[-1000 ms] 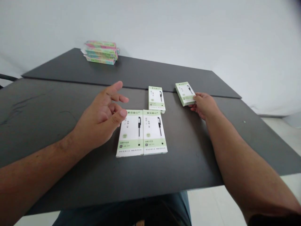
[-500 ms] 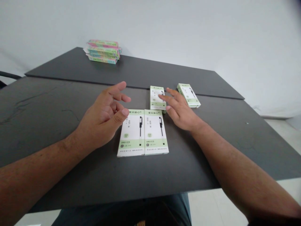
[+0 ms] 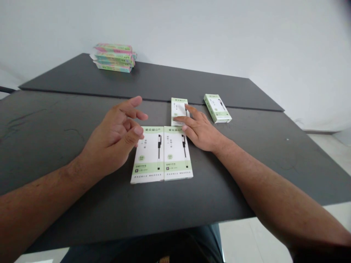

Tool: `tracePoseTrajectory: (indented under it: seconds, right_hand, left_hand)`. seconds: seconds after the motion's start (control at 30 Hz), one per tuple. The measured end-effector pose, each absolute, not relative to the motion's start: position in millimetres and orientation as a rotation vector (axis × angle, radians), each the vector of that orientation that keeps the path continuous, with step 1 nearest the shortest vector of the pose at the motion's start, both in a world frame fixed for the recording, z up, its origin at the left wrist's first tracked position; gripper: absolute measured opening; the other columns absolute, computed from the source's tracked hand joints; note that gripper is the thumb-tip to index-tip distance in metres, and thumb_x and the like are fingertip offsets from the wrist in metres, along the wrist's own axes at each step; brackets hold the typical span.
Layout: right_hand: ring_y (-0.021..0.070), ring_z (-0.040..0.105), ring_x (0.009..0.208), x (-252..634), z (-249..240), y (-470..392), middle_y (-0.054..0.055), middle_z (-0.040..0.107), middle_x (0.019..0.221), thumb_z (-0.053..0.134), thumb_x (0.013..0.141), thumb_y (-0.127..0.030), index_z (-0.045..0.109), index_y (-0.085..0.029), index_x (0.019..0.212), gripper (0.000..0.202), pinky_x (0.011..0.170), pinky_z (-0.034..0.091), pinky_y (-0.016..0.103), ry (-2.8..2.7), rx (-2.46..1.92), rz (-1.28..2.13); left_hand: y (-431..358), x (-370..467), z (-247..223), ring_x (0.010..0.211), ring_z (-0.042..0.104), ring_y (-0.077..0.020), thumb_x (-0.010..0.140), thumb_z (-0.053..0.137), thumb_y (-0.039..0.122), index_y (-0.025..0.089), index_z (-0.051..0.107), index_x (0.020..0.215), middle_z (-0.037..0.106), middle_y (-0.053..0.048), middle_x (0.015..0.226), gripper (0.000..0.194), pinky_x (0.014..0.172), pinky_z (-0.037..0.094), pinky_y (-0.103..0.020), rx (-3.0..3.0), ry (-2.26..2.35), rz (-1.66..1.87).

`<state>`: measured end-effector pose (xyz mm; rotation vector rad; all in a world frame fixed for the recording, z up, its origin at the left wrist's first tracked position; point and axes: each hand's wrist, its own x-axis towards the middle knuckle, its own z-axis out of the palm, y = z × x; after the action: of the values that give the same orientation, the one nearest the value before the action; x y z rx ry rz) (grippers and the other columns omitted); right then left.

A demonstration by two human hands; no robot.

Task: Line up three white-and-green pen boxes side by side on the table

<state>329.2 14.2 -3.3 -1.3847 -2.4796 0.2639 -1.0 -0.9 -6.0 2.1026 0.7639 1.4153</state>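
Observation:
Two white-and-green pen boxes, a left one (image 3: 149, 157) and a right one (image 3: 177, 157), lie side by side near the table's front. A third such box (image 3: 178, 107) lies just behind the right one. My left hand (image 3: 117, 133) hovers over the left box's upper left corner, fingers apart and loosely curled, holding nothing. My right hand (image 3: 199, 128) is over the right side of the third box, fingers spread, with fingertips on or just above it. A fourth box (image 3: 218, 108) lies tilted to the right, clear of my hand.
A stack of several pink-and-green packs (image 3: 113, 57) stands on the rear table (image 3: 164, 78) at the back left. The front table (image 3: 274, 157) is dark grey, with a seam between the two. A pale wall rises behind.
My right hand has moved left and slightly down, its fingers lower over the third box. My left hand keeps its pose. The whole view has shifted slightly.

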Motion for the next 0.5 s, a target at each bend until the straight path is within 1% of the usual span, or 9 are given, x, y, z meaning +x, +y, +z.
tracePoseTrajectory:
  seconds: [0.07, 0.17, 0.23, 0.3, 0.37, 0.43, 0.47, 0.5]
  right_hand:
    - [0.0409, 0.027, 0.194, 326, -3, 13, 0.019, 0.038, 0.204, 0.049, 0.13, -0.048, 0.063, -0.028, 0.184, 0.059, 0.154, 0.028, 0.073, -2.517, -1.363, 0.277]
    - [0.0388, 0.029, 0.193, 322, -1, 12, 0.016, 0.044, 0.201, 0.047, 0.131, -0.047, 0.064, -0.031, 0.183, 0.057, 0.154, 0.028, 0.071, -2.55, -1.352, 0.283]
    - [0.0387, 0.032, 0.192, 320, 1, 12, 0.019, 0.05, 0.197, 0.046, 0.131, -0.046, 0.069, -0.027, 0.176, 0.055, 0.153, 0.032, 0.07, -2.514, -1.399, 0.259]
    - [0.0405, 0.04, 0.188, 321, 2, 14, 0.025, 0.054, 0.192, 0.05, 0.129, -0.044, 0.075, -0.022, 0.166, 0.05, 0.15, 0.038, 0.069, -2.447, -1.485, 0.219]
    - [0.0432, 0.05, 0.181, 325, 1, 17, 0.027, 0.06, 0.185, 0.057, 0.124, -0.037, 0.078, -0.02, 0.153, 0.04, 0.146, 0.044, 0.069, -2.363, -1.588, 0.168]
    - [0.0444, 0.059, 0.171, 331, -2, 20, 0.026, 0.066, 0.177, 0.064, 0.115, -0.028, 0.079, -0.022, 0.143, 0.032, 0.142, 0.048, 0.069, -2.278, -1.683, 0.118]
    - [0.0447, 0.063, 0.167, 335, -3, 22, 0.025, 0.068, 0.174, 0.067, 0.111, -0.025, 0.078, -0.023, 0.142, 0.033, 0.141, 0.05, 0.069, -2.235, -1.727, 0.098]
    - [0.0451, 0.065, 0.163, 338, -5, 23, 0.024, 0.069, 0.172, 0.069, 0.107, -0.023, 0.076, -0.023, 0.146, 0.039, 0.139, 0.051, 0.07, -2.195, -1.769, 0.085]
  left_hand:
    - [-1, -2, -7, 0.078, 0.071, -0.0125, 0.124, 0.078, 0.051, 0.028, 0.063, 0.175, 0.076, -0.011, 0.137, 0.058, 0.061, 0.061, -0.024, 2.105, 0.778, 1.381]
    - [-1, -4, -7, 0.081, 0.073, -0.0136, 0.124, 0.077, 0.051, 0.029, 0.063, 0.177, 0.076, -0.011, 0.137, 0.06, 0.061, 0.062, -0.024, 2.102, 0.772, 1.37]
    - [-3, -4, -6, 0.082, 0.072, -0.0138, 0.124, 0.077, 0.051, 0.029, 0.062, 0.177, 0.077, -0.011, 0.138, 0.06, 0.061, 0.06, -0.024, 2.083, 0.773, 1.362]
    - [-5, -4, -4, 0.081, 0.069, -0.0132, 0.124, 0.077, 0.048, 0.029, 0.061, 0.177, 0.077, -0.01, 0.14, 0.059, 0.062, 0.06, -0.026, 2.067, 0.798, 1.335]
    - [-6, -5, -2, 0.08, 0.067, -0.0127, 0.125, 0.076, 0.046, 0.029, 0.06, 0.178, 0.076, -0.01, 0.142, 0.058, 0.064, 0.06, -0.028, 2.061, 0.828, 1.314]
    - [-7, -5, -2, 0.079, 0.067, -0.0129, 0.125, 0.076, 0.045, 0.03, 0.059, 0.178, 0.075, -0.009, 0.141, 0.057, 0.064, 0.06, -0.028, 2.06, 0.833, 1.306]
    - [-6, -6, -2, 0.078, 0.068, -0.0128, 0.125, 0.075, 0.045, 0.03, 0.059, 0.178, 0.075, -0.009, 0.14, 0.057, 0.063, 0.059, -0.028, 2.055, 0.837, 1.302]
    - [-6, -7, -2, 0.077, 0.068, -0.0127, 0.125, 0.075, 0.045, 0.029, 0.058, 0.178, 0.076, -0.01, 0.14, 0.057, 0.062, 0.058, -0.028, 2.055, 0.839, 1.297]
